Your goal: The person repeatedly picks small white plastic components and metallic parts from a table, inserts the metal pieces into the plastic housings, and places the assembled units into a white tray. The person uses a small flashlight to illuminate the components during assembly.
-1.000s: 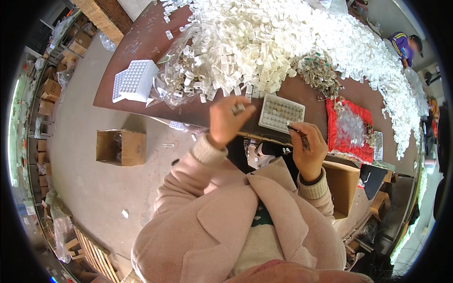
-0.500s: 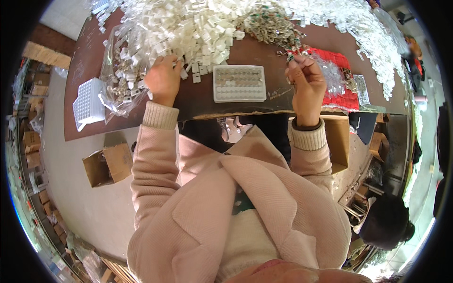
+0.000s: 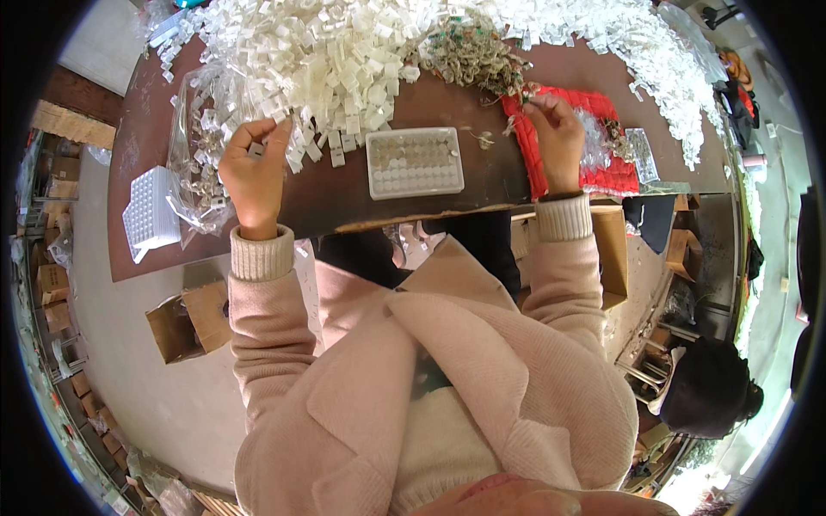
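Note:
My left hand (image 3: 253, 176) is raised at the near edge of a heap of small white plastic pieces (image 3: 318, 60), thumb and fingers closed in a pinch. What sits between its fingertips is too small to make out. My right hand (image 3: 559, 142) hovers over a red cloth (image 3: 533, 163), its fingertips pinched beside a tangled pile of small metallic and green pieces (image 3: 473, 56). Whatever it grips is hidden. Between the hands, near the table edge, lies a shallow translucent tray (image 3: 415, 185) with rows of round cells, some filled with white bits.
A clear plastic bag (image 3: 185, 129) and a stack of white gridded trays (image 3: 151, 211) lie on the left. Clear plastic pieces (image 3: 680, 112) spread along the far right of the brown table (image 3: 331, 202). An open cardboard box (image 3: 189, 322) stands on the floor.
My left hand has drawn back from the white heap, toward me and to the left. My right hand has stayed near the metallic pile. The whole view has shifted slightly.

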The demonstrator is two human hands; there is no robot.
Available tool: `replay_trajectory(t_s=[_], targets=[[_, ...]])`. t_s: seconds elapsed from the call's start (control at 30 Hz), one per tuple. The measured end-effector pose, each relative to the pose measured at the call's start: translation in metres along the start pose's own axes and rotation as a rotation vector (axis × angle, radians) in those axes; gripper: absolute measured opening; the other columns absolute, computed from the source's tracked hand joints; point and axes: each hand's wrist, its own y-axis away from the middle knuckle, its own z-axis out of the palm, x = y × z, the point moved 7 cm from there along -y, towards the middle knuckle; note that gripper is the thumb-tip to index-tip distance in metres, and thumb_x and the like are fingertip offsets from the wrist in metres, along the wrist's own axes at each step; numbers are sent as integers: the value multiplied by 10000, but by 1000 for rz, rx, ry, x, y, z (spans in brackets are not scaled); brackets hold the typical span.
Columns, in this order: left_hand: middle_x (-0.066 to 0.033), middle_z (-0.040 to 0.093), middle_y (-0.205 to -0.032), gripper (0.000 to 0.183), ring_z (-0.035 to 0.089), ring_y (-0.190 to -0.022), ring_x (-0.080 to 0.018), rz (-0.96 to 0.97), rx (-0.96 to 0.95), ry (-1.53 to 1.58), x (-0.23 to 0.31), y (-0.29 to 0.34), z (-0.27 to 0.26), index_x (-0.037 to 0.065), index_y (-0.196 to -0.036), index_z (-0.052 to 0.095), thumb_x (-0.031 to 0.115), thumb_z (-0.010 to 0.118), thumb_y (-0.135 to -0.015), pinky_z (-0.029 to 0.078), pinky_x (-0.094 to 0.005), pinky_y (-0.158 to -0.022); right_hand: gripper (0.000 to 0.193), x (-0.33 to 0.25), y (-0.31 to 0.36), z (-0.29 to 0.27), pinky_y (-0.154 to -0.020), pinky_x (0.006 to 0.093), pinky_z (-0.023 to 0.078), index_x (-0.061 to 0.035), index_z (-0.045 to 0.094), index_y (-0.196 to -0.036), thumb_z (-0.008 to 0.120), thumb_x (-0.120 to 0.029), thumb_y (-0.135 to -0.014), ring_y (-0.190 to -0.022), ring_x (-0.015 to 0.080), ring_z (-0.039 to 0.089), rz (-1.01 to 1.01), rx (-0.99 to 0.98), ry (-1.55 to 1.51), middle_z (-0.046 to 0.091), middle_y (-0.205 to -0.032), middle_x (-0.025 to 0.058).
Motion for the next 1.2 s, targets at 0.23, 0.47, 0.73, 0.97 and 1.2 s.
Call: replay_trajectory(t_s=[0.23, 0.47, 0.73, 0.97, 1.2], targets=[[-48, 695, -865, 152, 488, -493, -42, -298, 49, 495, -5, 21, 7, 35, -992, 650, 32, 750, -879, 327, -173, -427, 116, 1, 7, -3, -714, 243, 514, -22, 680, -1014, 695, 1, -901, -784, 105, 649, 197, 105, -502, 694, -861, 12], [-143, 735, -1023, 326, 692, -735, -98, -461, -308, 975, 15, 63, 32, 50, -1279, 616, 84, 654, -957, 554, -160, -555, 147, -109, 56, 29, -669, 212, 508, -9, 633, -1072, 624, 45, -935, -740, 95, 643, 234, -281, -885, 672, -814, 49], [-84, 687, -1133, 169, 546, -632, -62, -781, -286, 1162, 9, 113, 64, 130, -1086, 610, 232, 666, -963, 356, -166, -472, 159, -180, 110, 88, -733, 226, 537, 21, 601, -1107, 601, 64, -954, -917, 139, 691, 172, -769, -1170, 676, -1060, 99], [-92, 669, -1075, 207, 507, -622, -73, -795, -272, 1097, 2, 125, 71, 81, -1126, 585, 209, 640, -972, 341, -166, -460, 160, -172, 100, 79, -895, 324, 545, 35, 569, -1122, 590, 62, -965, -1059, 226, 681, 50, -455, -1229, 695, -1096, 166], [-85, 699, -1042, 281, 526, -654, -62, -717, -511, 1104, 12, 135, 79, 21, -1227, 628, 126, 639, -966, 340, -148, -477, 176, -170, 98, 82, -865, 310, 558, 34, 569, -1133, 594, 68, -962, -1052, 225, 688, 120, -438, -1184, 694, -1105, 164]])
